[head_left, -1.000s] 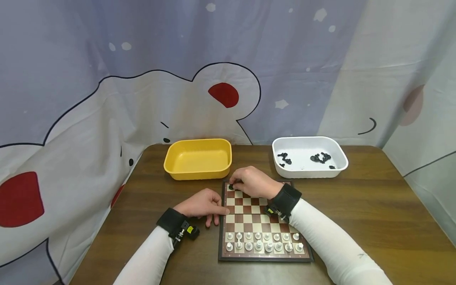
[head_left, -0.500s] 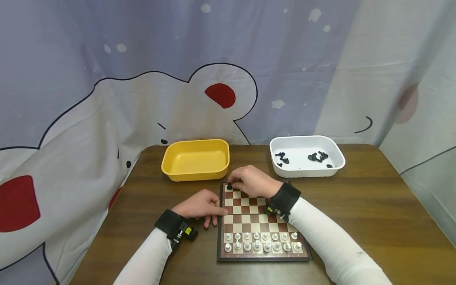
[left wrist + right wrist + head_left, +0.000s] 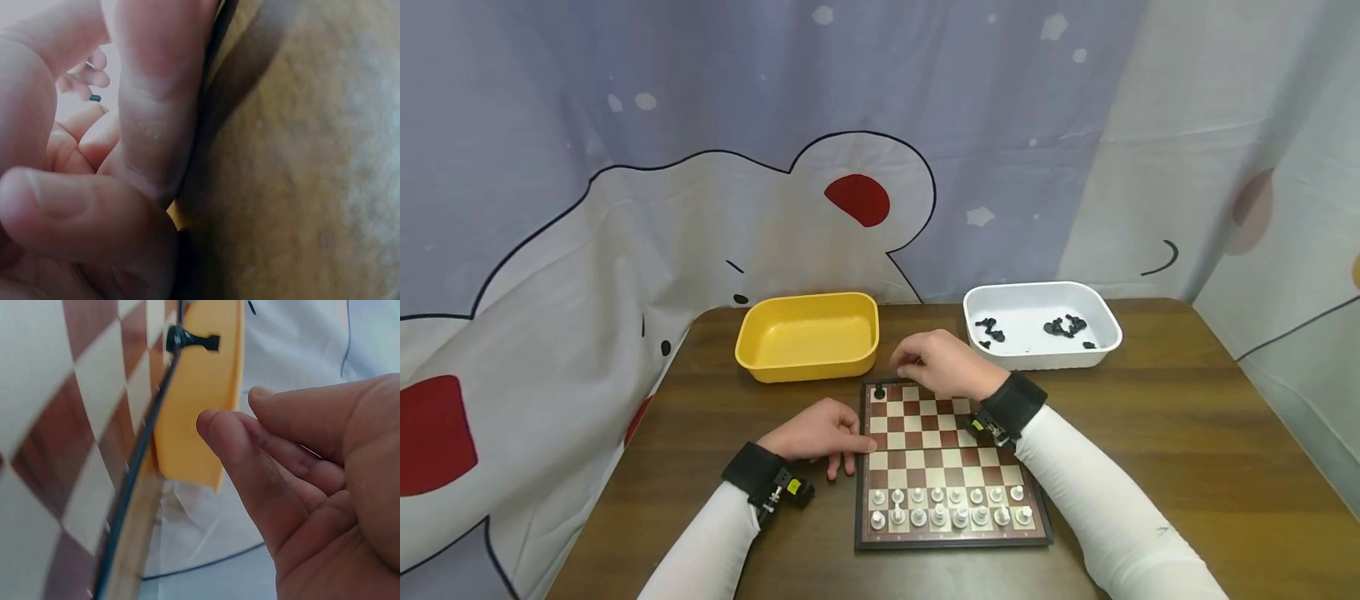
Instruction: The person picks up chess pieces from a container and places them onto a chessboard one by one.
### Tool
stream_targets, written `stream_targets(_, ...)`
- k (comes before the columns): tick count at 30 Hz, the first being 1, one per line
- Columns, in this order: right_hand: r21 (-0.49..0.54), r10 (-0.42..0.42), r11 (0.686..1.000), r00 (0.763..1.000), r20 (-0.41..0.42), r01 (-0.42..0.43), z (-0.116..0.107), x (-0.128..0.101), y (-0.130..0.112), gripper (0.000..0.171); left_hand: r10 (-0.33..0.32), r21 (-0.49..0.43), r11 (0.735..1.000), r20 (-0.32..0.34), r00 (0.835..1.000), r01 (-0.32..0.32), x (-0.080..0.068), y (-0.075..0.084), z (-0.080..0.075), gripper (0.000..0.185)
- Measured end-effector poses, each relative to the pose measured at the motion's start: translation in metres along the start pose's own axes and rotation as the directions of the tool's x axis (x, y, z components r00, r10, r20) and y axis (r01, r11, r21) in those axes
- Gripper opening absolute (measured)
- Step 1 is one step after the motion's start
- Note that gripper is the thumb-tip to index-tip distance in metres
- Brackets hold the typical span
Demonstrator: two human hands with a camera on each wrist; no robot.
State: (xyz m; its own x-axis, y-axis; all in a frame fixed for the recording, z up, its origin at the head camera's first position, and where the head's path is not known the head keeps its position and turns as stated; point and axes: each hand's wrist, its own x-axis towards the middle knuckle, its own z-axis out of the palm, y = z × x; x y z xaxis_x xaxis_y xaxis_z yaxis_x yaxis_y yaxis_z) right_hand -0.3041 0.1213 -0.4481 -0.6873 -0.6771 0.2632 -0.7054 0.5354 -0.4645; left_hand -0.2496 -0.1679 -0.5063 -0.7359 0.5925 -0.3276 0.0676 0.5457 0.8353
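Black piece stands on the board's corner; right hand (fingers loosely released, apparently empty) likely fetches another from white tray.

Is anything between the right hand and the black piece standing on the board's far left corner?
Nothing: in the head view only bare squares of the chessboard separate the right hand from the black piece.
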Motion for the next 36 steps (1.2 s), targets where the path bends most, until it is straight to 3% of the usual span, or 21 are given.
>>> stream_targets(8, 0.057, 0.087, 0.995, 0.991, -0.105, -0.081, -0.027, -0.007, 0.011, 0.011, -0.001, -0.005, 1.0, -0.002, 1.0, 0.001, -0.002, 0.001, -0.001, 0.043)
stream_targets(18, 0.082, 0.173, 0.984, 0.957, -0.233, -0.158, -0.06, -0.026, 0.037, 0.01, -0.001, -0.008, 1.0, -0.007, 1.0, 0.001, -0.004, 0.001, 0.0, 0.043)
stream_targets(28, 0.126, 0.319, 0.947, 0.908, -0.271, -0.295, -0.077, -0.046, 0.065, 0.018, -0.002, -0.012, 1.0, 0.0, 1.0, 0.002, -0.004, 0.001, 0.001, 0.044)
stream_targets(36, 0.073, 0.364, 0.931, 0.896, -0.253, -0.358, -0.078, -0.052, 0.088, 0.019, -0.006, -0.021, 1.0, 0.005, 1.0, 0.006, -0.002, 0.002, 0.002, 0.044)
